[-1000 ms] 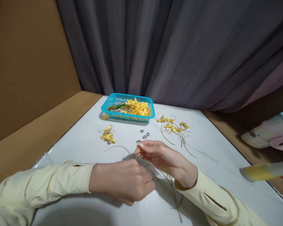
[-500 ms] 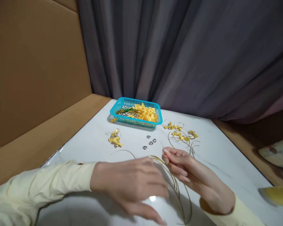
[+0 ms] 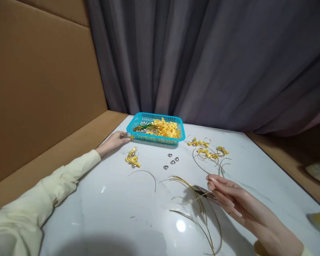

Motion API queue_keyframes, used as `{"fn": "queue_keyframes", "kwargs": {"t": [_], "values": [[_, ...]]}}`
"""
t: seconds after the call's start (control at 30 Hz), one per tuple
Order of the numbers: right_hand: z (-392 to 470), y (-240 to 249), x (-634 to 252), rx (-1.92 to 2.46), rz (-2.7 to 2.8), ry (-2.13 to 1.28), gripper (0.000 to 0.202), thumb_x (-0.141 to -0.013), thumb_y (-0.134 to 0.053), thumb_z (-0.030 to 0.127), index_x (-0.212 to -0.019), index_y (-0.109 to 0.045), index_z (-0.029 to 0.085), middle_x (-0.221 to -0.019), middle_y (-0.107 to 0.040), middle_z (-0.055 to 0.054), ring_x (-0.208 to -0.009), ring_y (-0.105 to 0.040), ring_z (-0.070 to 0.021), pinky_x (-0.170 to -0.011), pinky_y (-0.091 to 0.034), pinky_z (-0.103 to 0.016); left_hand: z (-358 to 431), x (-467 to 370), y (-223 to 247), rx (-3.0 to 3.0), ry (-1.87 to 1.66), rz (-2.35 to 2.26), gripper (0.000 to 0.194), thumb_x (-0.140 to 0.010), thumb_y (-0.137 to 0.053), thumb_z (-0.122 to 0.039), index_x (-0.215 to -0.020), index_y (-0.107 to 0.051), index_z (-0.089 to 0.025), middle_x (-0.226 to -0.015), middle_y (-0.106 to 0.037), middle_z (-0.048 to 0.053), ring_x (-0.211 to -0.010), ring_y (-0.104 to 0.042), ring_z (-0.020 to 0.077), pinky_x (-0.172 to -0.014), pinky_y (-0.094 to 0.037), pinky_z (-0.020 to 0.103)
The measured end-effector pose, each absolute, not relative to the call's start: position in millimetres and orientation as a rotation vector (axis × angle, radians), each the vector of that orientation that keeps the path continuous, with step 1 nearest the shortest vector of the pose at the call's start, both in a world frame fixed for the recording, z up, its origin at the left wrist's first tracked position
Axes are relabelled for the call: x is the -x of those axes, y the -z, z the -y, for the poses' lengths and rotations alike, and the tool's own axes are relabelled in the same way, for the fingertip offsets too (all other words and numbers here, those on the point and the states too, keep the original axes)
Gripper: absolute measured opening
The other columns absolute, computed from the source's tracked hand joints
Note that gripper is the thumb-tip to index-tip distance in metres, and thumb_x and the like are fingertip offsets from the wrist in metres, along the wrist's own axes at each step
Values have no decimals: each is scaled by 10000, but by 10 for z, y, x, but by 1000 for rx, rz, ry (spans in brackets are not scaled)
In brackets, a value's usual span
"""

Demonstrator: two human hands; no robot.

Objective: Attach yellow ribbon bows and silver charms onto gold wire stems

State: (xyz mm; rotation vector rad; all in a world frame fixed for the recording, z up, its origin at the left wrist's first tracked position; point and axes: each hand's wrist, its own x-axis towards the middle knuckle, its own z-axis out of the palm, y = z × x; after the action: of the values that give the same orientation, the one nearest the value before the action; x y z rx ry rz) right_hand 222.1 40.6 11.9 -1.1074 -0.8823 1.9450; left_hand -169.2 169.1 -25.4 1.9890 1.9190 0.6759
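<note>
Just off the blue basket's (image 3: pixel 160 139) front-left corner: yellow ribbon bow (image 3: pixel 132 137), left hand's (image 3: pixel 114 141) fingertips on it. Can't tell if they're closed on it. Right hand (image 3: pixel 237 199) is well in front and to the right of the basket, thumb and forefinger tips together; can't tell what's between them. Gold wires (image 3: pixel 182 180) fan out below, nearer than the basket, beside a dark tool (image 3: pixel 200 191), partly hidden. Four silver heart beads (image 3: pixel 172 162) sit just in front of the basket. Handling, my read: bow is light and soft, crushes easily, so pinch at the gathered middle. Wires look thin and springy; grip near an end. Beads probably hard and slick; take by the edges.
</note>
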Motion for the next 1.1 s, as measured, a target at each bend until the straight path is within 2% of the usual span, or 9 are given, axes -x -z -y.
{"fn": "queue_keyframes", "kwargs": {"t": [0.17,0.33,0.4,0.53,0.6,0.73,0.83,0.97,1.1], "values": [[-407,-60,-2224,1057,870,-1989,123,-738,-684,252,-689,-640,147,-460,-427,53,-365,-233,-15,-358,-268,-113,-1743,1549,334,-1932,-737,-1807,252,-886,-530,-283,-1083,-552,-128,-1068,-585,73,-910,-594,195,-776,-508,387],[-390,-4,-2208,1082,912,-1970,149,-740,-675,246,-663,-628,126,-632,-571,4,-354,-249,12,-327,-232,-123,-1387,1280,214,-1941,-796,-1656,194,-821,-587,-291,-771,-602,-104,-748,-639,30,-707,-616,180,-634,-495,292],[-380,3,-2192,1078,972,-1975,157,-765,-652,264,-701,-624,124,-613,-583,1,-334,-276,13,-333,-241,-135,-1163,1139,105,-1965,-794,-1573,211,-828,-556,-320,-765,-601,-124,-706,-648,25,-631,-610,171,-553,-471,267],[-358,-19,-2147,1064,971,-1970,199,-791,-621,242,-966,-566,167,-662,-660,-29,-303,-370,-8,-362,-278,-154,-773,891,-104,-2109,-833,-1397,131,-838,-546,-278,-812,-617,-171,-812,-676,29,-716,-615,162,-653,-471,281],[-353,-23,-2133,1045,957,-1973,231,-809,-594,224,-1022,-513,185,-646,-667,-30,-290,-389,-13,-376,-289,-157,-646,818,-164,-2552,-991,-1134,114,-867,-506,-202,-879,-612,-164,-809,-679,51,-736,-609,166,-693,-464,307],[-344,29,-2138,1036,944,-1999,190,-817,-584,225,-974,-481,192,-624,-658,-27,-296,-426,-29,-352,-252,-152,-502,772,-219,-3078,-1073,-707,209,-876,-404,-85,-980,-579,-133,-870,-706,103,-831,-634,188,-686,-492,302],[-330,85,-2146,1034,956,-2011,147,-832,-570,231,-949,-490,191,-627,-655,-25,-302,-442,-32,-351,-250,-150,-452,776,-233,-3345,-1062,-556,266,-873,-354,-110,-901,-610,-174,-904,-716,89,-871,-636,182,-630,-515,285],[-309,107,-2108,1080,975,-1994,82,-848,-558,256,-882,-529,186,-620,-642,-11,-320,-449,-24,-376,-273,-150,-428,794,-175,-3536,-1187,-477,182,-782,-504,-94,-741,-620,-230,-823,-721,53,-771,-631,162,-425,-457,249],[-298,90,-2043,1162,1042,-1933,178,-830,-577,313,-742,-571,159,-651,-627,-14,-337,-433,-26,-387,-298,-175,-395,810,-138,-3484,-1179,-518,165,-779,-549,-108,-796,-599,-265,-816,-723,19,-720,-641,150,-381,-463,230]]}}
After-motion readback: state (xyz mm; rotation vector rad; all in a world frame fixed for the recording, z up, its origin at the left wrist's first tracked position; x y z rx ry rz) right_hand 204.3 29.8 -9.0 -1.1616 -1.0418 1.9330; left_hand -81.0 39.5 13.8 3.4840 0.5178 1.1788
